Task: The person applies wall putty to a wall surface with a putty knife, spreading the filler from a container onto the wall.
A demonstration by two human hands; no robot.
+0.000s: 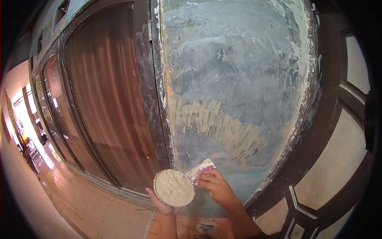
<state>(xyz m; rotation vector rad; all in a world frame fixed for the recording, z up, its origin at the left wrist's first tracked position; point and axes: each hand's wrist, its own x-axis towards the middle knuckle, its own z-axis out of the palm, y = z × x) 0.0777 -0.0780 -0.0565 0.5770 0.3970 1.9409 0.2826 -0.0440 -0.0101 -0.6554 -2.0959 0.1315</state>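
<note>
My left hand supports a round bowl from below, its thumb sticking out at the left side. Thick off-white putty with a lumpy surface fills the bowl. In my right hand is a flat putty spreader, gripped between thumb and fingers and smeared with pale putty. One corner of the spreader is at the bowl's right rim; whether it touches the putty I cannot tell. Ahead stands a blue-grey wall, where a band of beige putty strokes crosses the lower half.
Left of the wall, a dark wooden frame borders glass with a reddish-brown curtain behind it. A dark panelled door with pale inserts is on the right. Tiled floor runs along the lower left toward a bright opening.
</note>
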